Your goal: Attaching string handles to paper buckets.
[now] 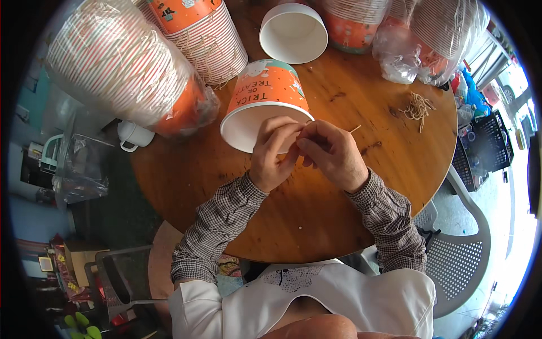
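Observation:
My left hand [273, 153] and my right hand [334, 153] meet in front of an orange paper bucket [270, 85], fingertips pinched together. Between them they hold a thin tan twine [355, 129], whose end sticks out past my right hand; the part at the fingertips is mostly hidden. The bucket is tipped on the table with its white opening toward me, and my hands overlap its rim. Printed figures and lettering cover its side.
On the wooden table [305, 209], a loose twine bundle [418, 109] lies at right and a white bucket [293, 34] behind. Bagged bucket stacks [124, 62] and an unwrapped stack [206, 48] stand left; more bagged stacks [446, 34] stand right. A white mug [134, 135] is at the left edge.

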Demonstrator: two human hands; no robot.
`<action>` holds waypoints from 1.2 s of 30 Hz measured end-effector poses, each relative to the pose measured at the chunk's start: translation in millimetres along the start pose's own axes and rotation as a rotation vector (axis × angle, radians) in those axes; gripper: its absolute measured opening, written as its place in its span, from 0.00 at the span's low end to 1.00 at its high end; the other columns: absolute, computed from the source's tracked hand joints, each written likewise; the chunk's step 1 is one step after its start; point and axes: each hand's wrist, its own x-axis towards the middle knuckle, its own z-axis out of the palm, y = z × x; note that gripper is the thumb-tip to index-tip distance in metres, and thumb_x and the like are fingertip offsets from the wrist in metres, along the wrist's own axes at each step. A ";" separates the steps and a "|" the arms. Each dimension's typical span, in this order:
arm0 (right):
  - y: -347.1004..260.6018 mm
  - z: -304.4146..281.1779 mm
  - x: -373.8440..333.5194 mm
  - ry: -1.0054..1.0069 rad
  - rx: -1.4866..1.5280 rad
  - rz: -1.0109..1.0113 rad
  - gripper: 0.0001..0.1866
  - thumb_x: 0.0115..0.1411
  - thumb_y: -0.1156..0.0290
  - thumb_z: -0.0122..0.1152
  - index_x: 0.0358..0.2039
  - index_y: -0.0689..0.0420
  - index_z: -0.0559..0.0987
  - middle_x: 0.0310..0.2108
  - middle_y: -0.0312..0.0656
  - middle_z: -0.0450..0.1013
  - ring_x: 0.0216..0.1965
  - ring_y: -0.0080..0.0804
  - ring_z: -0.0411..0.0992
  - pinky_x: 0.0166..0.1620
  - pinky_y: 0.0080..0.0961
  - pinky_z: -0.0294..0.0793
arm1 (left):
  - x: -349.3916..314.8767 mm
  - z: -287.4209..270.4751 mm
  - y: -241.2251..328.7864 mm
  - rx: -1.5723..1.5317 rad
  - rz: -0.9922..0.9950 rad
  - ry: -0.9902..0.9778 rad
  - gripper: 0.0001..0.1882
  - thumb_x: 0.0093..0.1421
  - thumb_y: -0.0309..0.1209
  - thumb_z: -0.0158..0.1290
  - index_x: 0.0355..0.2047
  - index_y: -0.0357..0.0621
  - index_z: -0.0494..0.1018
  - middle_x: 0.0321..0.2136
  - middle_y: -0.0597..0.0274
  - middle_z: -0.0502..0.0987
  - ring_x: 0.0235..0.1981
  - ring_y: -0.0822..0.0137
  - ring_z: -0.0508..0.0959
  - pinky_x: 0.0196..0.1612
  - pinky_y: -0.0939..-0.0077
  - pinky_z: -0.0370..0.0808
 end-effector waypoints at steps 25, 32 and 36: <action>-75.6 -33.4 26.4 -0.065 0.347 -0.026 0.08 0.60 0.76 0.58 0.40 0.62 0.73 0.24 0.37 0.73 0.18 0.17 0.70 0.19 0.12 0.69 | 11.6 19.0 -16.6 -0.277 -0.049 -0.043 0.05 0.55 0.21 0.59 0.33 0.38 0.76 0.30 0.58 0.72 0.33 0.64 0.74 0.36 0.73 0.72; -64.6 -67.6 1.3 -0.043 0.247 0.126 0.07 0.61 0.75 0.57 0.40 0.61 0.74 0.22 0.35 0.72 0.16 0.17 0.67 0.18 0.14 0.64 | 55.1 -50.1 1.2 0.010 0.163 -0.375 0.06 0.49 0.25 0.61 0.25 0.42 0.73 0.29 0.61 0.72 0.32 0.58 0.73 0.42 0.64 0.70; -63.4 -61.2 -16.6 -0.234 -0.018 0.274 0.05 0.61 0.73 0.57 0.34 0.62 0.77 0.20 0.34 0.72 0.19 0.17 0.70 0.23 0.16 0.69 | 64.7 -65.2 8.9 0.174 0.405 -0.547 0.07 0.50 0.25 0.61 0.27 0.41 0.73 0.33 0.60 0.75 0.35 0.59 0.75 0.44 0.63 0.72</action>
